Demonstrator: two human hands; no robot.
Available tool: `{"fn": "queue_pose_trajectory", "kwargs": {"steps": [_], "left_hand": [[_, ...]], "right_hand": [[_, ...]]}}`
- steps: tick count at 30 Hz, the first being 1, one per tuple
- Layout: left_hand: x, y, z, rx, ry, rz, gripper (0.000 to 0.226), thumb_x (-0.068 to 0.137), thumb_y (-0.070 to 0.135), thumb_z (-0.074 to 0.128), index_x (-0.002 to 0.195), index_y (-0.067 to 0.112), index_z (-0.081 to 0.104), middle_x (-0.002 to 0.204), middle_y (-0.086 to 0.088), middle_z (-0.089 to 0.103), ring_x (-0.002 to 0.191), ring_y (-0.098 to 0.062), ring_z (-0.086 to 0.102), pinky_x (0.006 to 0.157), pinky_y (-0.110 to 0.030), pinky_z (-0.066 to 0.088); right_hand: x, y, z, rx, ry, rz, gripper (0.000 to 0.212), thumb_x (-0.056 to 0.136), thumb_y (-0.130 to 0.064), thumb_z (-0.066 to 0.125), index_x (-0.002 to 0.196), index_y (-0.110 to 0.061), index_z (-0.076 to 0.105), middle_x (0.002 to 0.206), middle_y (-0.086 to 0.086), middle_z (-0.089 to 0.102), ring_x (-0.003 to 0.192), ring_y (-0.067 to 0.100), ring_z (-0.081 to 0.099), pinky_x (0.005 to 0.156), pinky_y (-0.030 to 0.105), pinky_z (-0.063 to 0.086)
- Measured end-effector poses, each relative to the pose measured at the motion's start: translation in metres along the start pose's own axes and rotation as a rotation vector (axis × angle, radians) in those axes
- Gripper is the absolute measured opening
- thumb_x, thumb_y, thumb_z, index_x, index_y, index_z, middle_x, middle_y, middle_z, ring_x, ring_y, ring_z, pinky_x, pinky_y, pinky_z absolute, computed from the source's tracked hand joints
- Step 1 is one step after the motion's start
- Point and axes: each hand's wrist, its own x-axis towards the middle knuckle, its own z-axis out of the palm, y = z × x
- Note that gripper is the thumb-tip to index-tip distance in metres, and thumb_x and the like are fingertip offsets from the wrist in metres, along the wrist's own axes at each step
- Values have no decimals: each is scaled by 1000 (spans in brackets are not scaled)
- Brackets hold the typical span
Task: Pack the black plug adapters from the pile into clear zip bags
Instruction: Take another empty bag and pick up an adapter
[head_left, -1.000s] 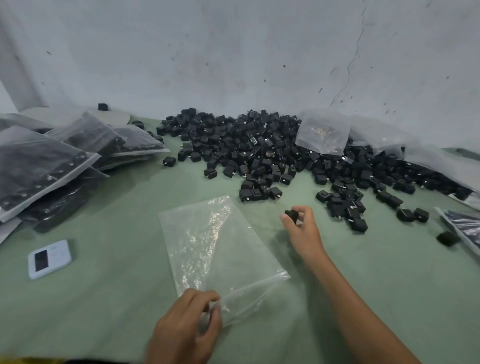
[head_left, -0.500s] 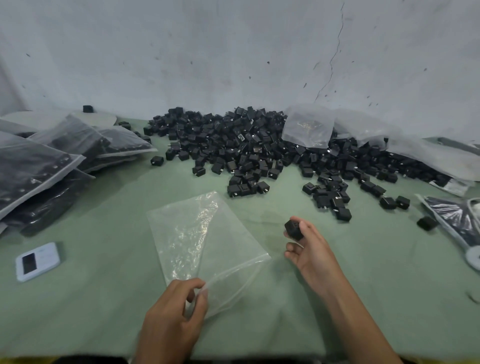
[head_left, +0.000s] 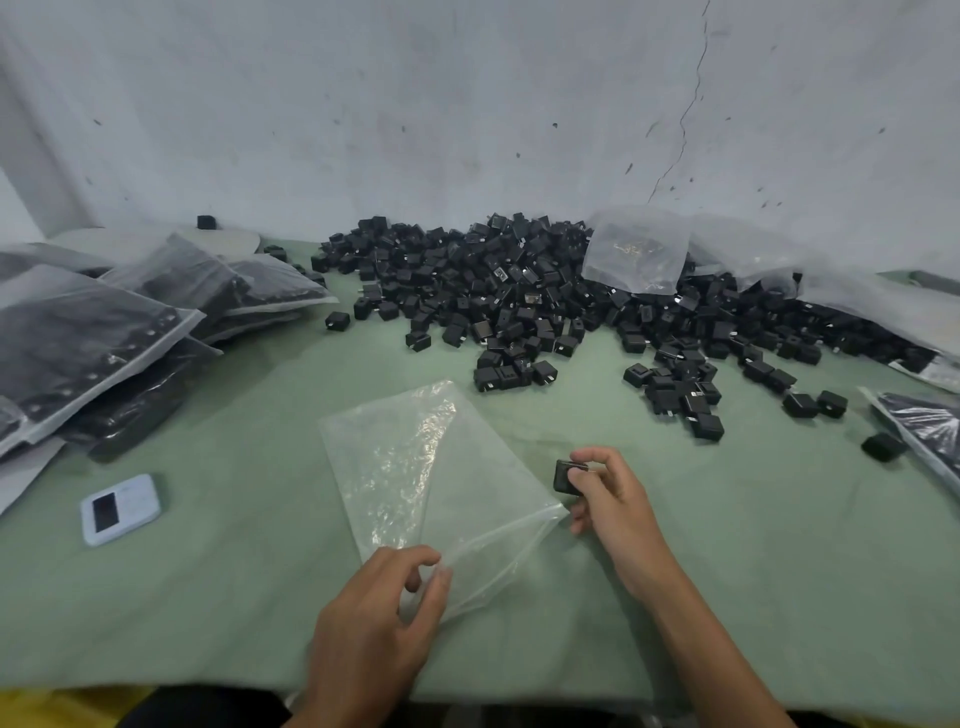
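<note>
One clear, shiny zip bag (head_left: 415, 467) lies flat on the green cloth (head_left: 234, 597). The left hand (head_left: 374, 629) pinches its open edge at 6 o'clock. The right hand (head_left: 613, 504) grips one black boxy adapter (head_left: 563, 477) beside the bag, at 3 o'clock. The adapter pile (head_left: 493, 291) sits at 12 o'clock; filled bags (head_left: 93, 332) at 9.

One held adapter (head_left: 565, 475), one empty zip bag (head_left: 415, 467) and one white device (head_left: 120, 509) are counted — adapters in the pile (head_left: 519, 301) cannot be tallied.
</note>
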Motion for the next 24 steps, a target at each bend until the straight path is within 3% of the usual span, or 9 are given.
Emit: {"fn": "queue_pose_trajectory", "kwargs": {"steps": [3, 5, 10, 16, 21, 24], "left_hand": [[0, 0, 0, 21, -39, -2, 13, 86, 55, 58, 92, 43, 62, 81, 22, 50, 67, 12, 43, 53, -22, 45], [1, 2, 1, 46, -56, 6, 15, 85, 57, 58, 91, 44, 62, 82, 23, 52, 71, 13, 46, 54, -22, 47], [7, 5, 0, 137, -121, 84, 21, 86, 57, 59, 88, 38, 68, 83, 20, 58, 80, 1, 60, 56, -25, 51], [23, 4, 11, 153, -182, 85, 21, 88, 51, 69, 101, 35, 70, 94, 16, 60, 95, -9, 61, 74, -27, 50], [22, 0, 17, 155, -175, 215, 31, 81, 53, 71, 102, 30, 70, 92, 13, 60, 82, -11, 57, 75, -25, 45], [20, -4, 19, 172, -140, 291, 21, 91, 45, 61, 98, 27, 71, 88, 10, 60, 77, -16, 59, 70, -30, 48]], "right_hand": [[-1, 2, 2, -97, -17, -3, 15, 92, -16, 65, 96, -30, 68, 102, 6, 66, 58, 15, 62, 60, 29, 55], [-2, 2, 2, -147, -19, -21, 14, 89, -22, 72, 94, -35, 70, 98, -1, 67, 57, 13, 63, 60, 24, 54], [4, 3, 3, -168, 47, -29, 15, 85, -24, 78, 95, -33, 72, 95, -3, 68, 57, 6, 64, 50, 17, 49], [25, -2, 10, -255, 98, -60, 15, 87, -25, 74, 95, -34, 65, 96, -5, 67, 53, 6, 65, 47, 11, 44], [39, 3, 7, -217, 162, -22, 25, 87, -15, 72, 104, -32, 64, 104, -6, 66, 64, 12, 72, 52, 14, 49], [49, 3, 4, -247, 173, 32, 31, 88, -15, 70, 116, -26, 64, 108, -5, 67, 69, 17, 73, 66, 26, 55]]}}
